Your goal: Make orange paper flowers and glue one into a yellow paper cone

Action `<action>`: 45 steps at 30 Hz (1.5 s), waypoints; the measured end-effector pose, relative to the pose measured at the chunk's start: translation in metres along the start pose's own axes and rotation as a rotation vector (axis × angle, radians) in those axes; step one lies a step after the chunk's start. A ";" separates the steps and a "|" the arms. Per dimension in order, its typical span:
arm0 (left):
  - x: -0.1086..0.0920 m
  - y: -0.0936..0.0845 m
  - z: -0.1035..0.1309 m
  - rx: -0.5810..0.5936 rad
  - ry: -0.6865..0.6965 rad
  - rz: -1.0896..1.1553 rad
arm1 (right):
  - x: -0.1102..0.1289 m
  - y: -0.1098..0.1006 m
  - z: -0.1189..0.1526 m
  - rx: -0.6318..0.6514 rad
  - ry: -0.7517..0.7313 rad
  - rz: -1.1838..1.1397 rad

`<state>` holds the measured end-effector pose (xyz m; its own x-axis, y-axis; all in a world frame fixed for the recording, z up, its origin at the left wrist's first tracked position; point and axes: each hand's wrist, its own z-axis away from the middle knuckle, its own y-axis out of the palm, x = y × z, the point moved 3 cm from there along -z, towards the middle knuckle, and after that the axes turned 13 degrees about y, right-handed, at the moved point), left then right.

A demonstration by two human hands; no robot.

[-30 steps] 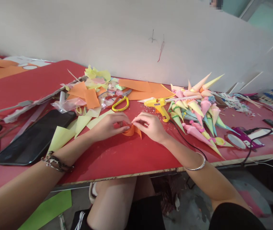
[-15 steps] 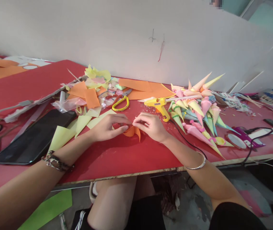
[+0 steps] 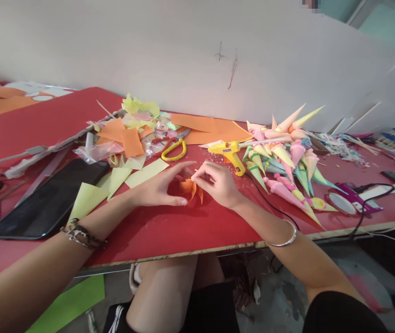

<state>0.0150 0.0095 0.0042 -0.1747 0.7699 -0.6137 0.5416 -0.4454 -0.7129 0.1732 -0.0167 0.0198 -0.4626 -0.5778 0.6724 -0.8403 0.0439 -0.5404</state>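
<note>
An orange paper piece [image 3: 191, 188] with curled, petal-like strips hangs just above the red table [image 3: 183, 231]. My right hand [image 3: 216, 184] pinches its top edge between thumb and fingertips. To its left, my left hand [image 3: 164, 185] has thumb and fingers spread apart around the near side of the paper, holding nothing. Beyond my right hand lies a yellow glue gun [image 3: 230, 155]. Yellow-handled scissors [image 3: 174, 149] rest behind my left hand.
Pastel paper cones [image 3: 287, 159] are heaped at the right, beside a purple packet [image 3: 362, 199]. A black phone [image 3: 50, 201] and yellow paper pieces [image 3: 88, 201] lie at the left. Orange sheets [image 3: 200, 127] and scraps line the wall.
My left thumb and fingers have opened away from the orange paper, which now shows more curled strips. My right hand keeps its pinch in nearly the same place.
</note>
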 end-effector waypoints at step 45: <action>-0.004 0.000 -0.006 0.034 0.123 -0.443 | 0.004 0.010 0.006 0.218 -0.121 0.046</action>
<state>0.0205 0.0088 0.0081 -0.2836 0.9369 -0.2043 0.4090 -0.0745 -0.9095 0.1644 -0.0229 0.0139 -0.4510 -0.6731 0.5862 -0.7321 -0.0968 -0.6743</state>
